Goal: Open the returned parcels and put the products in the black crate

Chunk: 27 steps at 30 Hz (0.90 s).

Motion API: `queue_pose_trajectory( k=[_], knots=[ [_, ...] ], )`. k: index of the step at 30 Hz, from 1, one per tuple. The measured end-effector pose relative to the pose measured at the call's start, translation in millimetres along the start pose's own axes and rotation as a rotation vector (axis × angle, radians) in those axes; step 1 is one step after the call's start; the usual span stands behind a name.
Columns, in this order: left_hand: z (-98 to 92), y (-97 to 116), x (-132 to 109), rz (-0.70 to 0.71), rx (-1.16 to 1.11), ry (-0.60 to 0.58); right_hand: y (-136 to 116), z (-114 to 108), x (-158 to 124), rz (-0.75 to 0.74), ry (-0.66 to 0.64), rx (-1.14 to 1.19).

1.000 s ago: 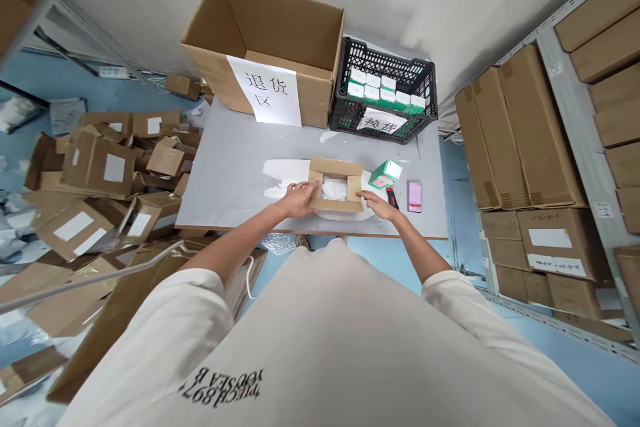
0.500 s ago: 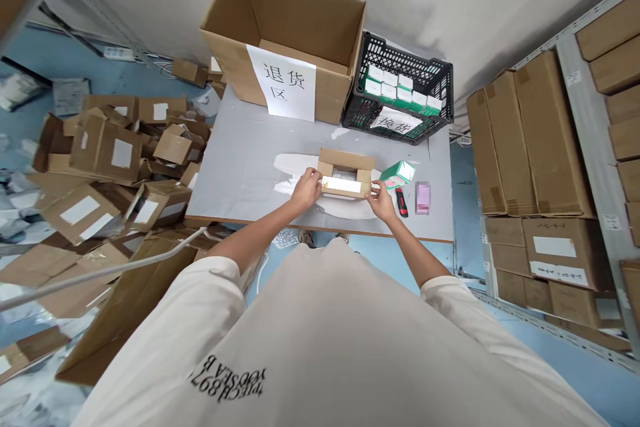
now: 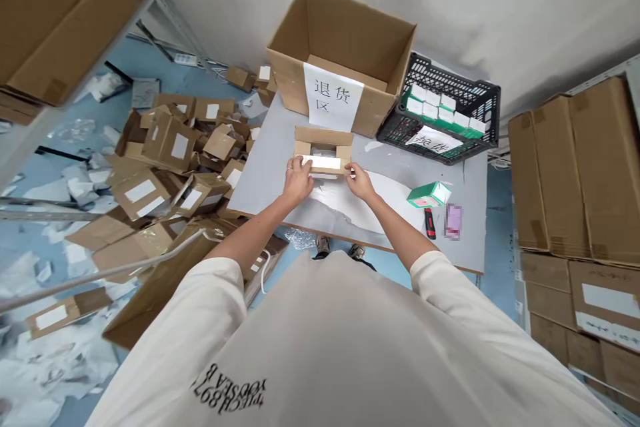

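Between my two hands is a small open cardboard box [image 3: 326, 138], its flaps up and a white label strip along the near side. My left hand [image 3: 299, 179] grips the box's left end, fingers over the near flap. At the right end, my right hand [image 3: 359, 181] pinches the near corner. Something pale shows inside, too small to make out. White paper [image 3: 370, 197] lies on the table just right of and below the box. Farther right are a green and white carton [image 3: 430, 194] and a red and black box cutter [image 3: 430, 223].
A large open carton [image 3: 345, 40] with a paper sign stands at the table's back, beside a black plastic crate [image 3: 450, 83] of green and white boxes. Used cardboard boxes [image 3: 170, 147] are heaped on the floor at left. Stacked cartons [image 3: 555, 180] stand on the right.
Both hands have carried the small cardboard box leftward and away from me, off the middle of the white paper. The view has turned to the left. The carton and box cutter stay on the table.
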<state>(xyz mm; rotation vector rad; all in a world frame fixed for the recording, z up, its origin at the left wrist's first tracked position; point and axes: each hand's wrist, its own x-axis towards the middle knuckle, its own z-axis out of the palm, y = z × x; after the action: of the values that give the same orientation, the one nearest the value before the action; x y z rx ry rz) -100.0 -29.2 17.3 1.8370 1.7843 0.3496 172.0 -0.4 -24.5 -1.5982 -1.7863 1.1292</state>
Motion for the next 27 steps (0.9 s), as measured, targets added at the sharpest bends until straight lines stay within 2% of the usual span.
queue_pose_trajectory(
  k=[3,5,7,9,11,14,18,20,23,25,27],
  knots=[
    [-2.3,-20,-4,-0.068,0.037,-0.063,-2,20,11,-0.045,-0.123,-0.010],
    [-2.0,-23,-7,-0.067,0.071,-0.060,1,23,9,-0.064,-0.148,-0.023],
    [-0.9,-17,-6,-0.023,0.094,-0.031,5,16,3,-0.065,-0.123,-0.038],
    [1.3,-1,-3,0.045,0.100,-0.020,11,-3,-7,-0.067,-0.068,-0.059],
    [5.6,21,3,0.132,0.099,-0.035,20,-32,-22,-0.070,0.013,-0.091],
    [18.3,62,13,0.276,0.086,-0.087,39,-89,-52,-0.035,0.167,-0.139],
    [47.9,118,23,0.401,0.069,-0.176,72,-167,-98,0.067,0.421,-0.230],
    [67.4,145,29,0.434,0.046,-0.216,90,-199,-116,0.159,0.519,-0.253],
    [101.8,185,37,0.456,-0.023,-0.279,117,-230,-130,0.296,0.571,-0.229],
    [127.1,213,43,0.440,-0.099,-0.334,131,-238,-133,0.353,0.541,-0.183],
    [152.2,239,47,0.363,-0.198,-0.402,142,-236,-135,0.403,0.476,-0.101]
  ],
)
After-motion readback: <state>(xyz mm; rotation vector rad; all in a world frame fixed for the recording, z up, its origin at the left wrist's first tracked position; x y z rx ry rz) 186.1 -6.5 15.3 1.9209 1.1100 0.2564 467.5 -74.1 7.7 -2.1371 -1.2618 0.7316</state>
